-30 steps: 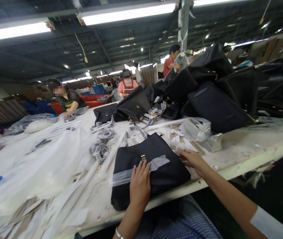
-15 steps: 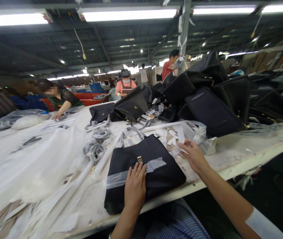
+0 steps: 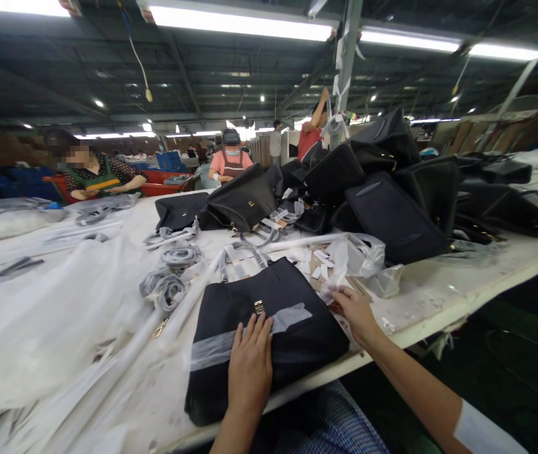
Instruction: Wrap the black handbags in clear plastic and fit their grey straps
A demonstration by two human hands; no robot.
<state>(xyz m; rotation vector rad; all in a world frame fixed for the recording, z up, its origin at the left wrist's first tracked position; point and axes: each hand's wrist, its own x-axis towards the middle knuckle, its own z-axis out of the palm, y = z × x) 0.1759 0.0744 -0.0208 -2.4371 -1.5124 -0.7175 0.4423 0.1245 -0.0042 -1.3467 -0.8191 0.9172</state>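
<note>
A black handbag (image 3: 297, 343) with a gold clasp (image 3: 259, 307) lies flat at the table's front edge. Across its front runs a strip of translucent wrapping film (image 3: 214, 350). My left hand (image 3: 251, 359) rests flat on the bag and the film just below the clasp, fingers stretched out. Beside the bag's right upper edge, my right hand (image 3: 354, 312) has its fingers pinched on a piece of thin translucent film (image 3: 329, 290). The bag's wrapped handles (image 3: 250, 249) extend away from me over the tabletop.
A large heap of black handbags (image 3: 391, 208) covers the back right. Left of my bag lie coiled wrapped straps (image 3: 162, 284) and white sheeting (image 3: 74, 315). A clear plastic bag (image 3: 363, 255) and paper scraps (image 3: 318, 268) sit behind my right hand. Co-workers (image 3: 231, 161) stand beyond the table.
My right hand has come down and slightly left, toward the bag's edge, with the film lowered too. My left hand stays flat on the bag. The view has shifted slightly.
</note>
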